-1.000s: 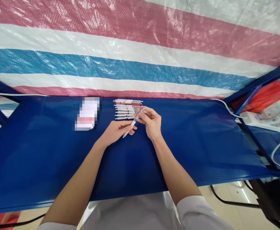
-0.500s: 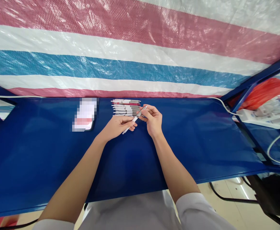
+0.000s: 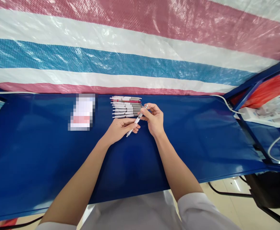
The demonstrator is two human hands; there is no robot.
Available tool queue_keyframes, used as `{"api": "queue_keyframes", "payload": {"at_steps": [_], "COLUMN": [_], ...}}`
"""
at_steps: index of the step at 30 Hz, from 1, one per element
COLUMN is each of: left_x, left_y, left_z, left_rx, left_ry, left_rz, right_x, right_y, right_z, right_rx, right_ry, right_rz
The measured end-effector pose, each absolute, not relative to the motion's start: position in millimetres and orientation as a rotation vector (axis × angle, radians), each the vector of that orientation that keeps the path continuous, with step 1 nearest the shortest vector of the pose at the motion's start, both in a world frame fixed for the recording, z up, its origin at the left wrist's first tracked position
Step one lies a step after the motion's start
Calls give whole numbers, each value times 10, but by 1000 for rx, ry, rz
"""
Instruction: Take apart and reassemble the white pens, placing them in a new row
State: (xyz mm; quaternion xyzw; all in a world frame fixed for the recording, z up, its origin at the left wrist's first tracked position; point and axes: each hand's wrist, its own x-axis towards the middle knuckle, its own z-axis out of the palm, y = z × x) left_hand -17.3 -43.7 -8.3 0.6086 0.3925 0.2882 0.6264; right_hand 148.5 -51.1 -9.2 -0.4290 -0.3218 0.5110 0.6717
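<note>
A white pen with a grey grip (image 3: 137,120) is held slantwise between my two hands, above the near side of a row of pens. My left hand (image 3: 120,130) pinches its lower white barrel between thumb and fingers. Around the grey grip near the upper, silvery tip, my right hand (image 3: 155,119) closes with thumb and fingertips. Just beyond the hands lie several similar pens (image 3: 124,110) side by side on the blue table (image 3: 135,169); most are white and grey, one is dark red. My right fingers hide some of the pens' right ends.
To the left on the table lies a pixelated, phone-like object (image 3: 82,111). A striped plastic sheet (image 3: 120,65) hangs along the back edge. At the right are a blue frame post, a white power strip (image 3: 262,118), a cable and a red plastic bag (image 3: 269,91).
Both hands and the pen have shifted slightly right in the picture, and the pen stands a little steeper. The camera view has moved slightly. Both hands keep their hold.
</note>
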Motion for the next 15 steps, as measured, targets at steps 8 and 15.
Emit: {"api": "queue_keyframes", "payload": {"at_steps": [8,15], "left_x": [-219,-237], "left_y": [-450,-485], "left_z": [-34,31], "left_rx": [1171,1043], "left_ry": [780,707], "left_rz": [576,470], "right_x": [1528,1547], "right_y": [-543,-546], "right_z": [-95,-127], "right_rx": [-858,-663], "right_ry": [-690,-630], "right_rz": [1297,1460]}}
